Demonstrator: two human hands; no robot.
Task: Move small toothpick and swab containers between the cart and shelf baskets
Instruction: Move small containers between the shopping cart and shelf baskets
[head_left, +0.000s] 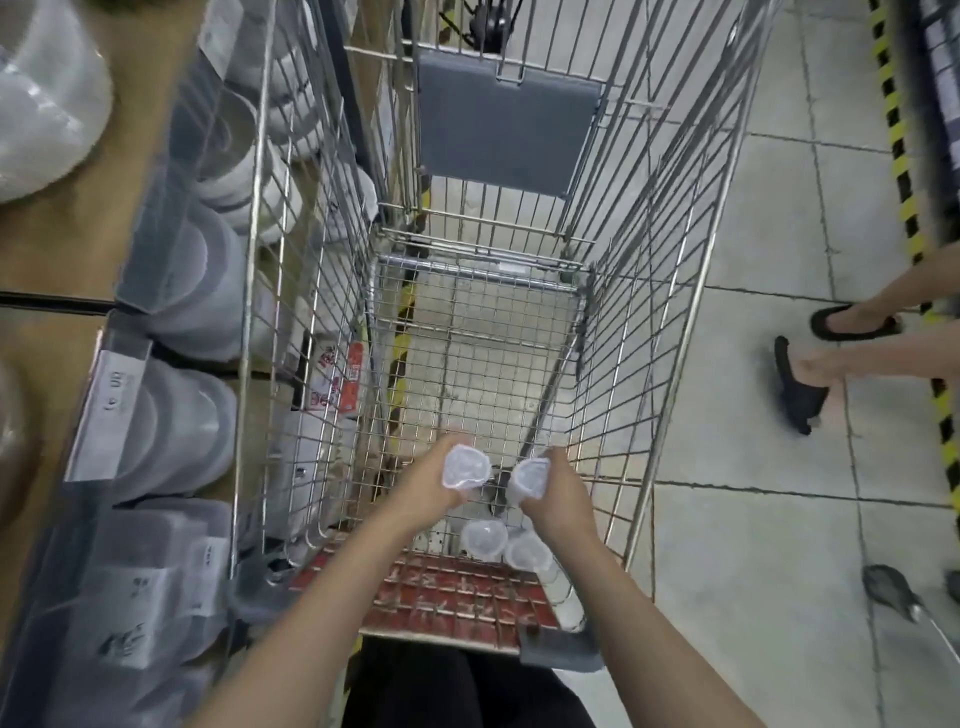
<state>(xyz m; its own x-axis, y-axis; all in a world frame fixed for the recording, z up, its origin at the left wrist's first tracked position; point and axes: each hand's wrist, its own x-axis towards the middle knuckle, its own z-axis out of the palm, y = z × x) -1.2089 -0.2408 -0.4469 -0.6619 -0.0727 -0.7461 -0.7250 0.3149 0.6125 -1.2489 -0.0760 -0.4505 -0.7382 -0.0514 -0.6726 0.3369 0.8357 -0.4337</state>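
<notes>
A: Starting left of the cart, what's there?

B: A shelf runs along the cart's left side, stacked with clear plastic tubs and white bowls, with a price label on the shelf edge. Lower down, still left of the cart, sit flatter lidded boxes.

A: And inside the cart?

B: The left hand is over the cart's near end, fingers curled round a small clear container, its round lid facing up. Just beside it the right hand grips a second small container the same way. The two held containers are close but apart.

A: Anything lying in the cart?

B: Two more small clear containers rest on the cart's wire floor at its near end, below the hands, side by side and about touching. Whether they hold toothpicks or swabs I cannot tell. A red panel lies along the cart's near edge, and a grey flap hangs at its far end.

A: Right of the cart?

B: Tiled floor, and another person's feet in dark sandals well apart from the cart. Yellow-and-black hazard tape runs along the floor beyond them.
</notes>
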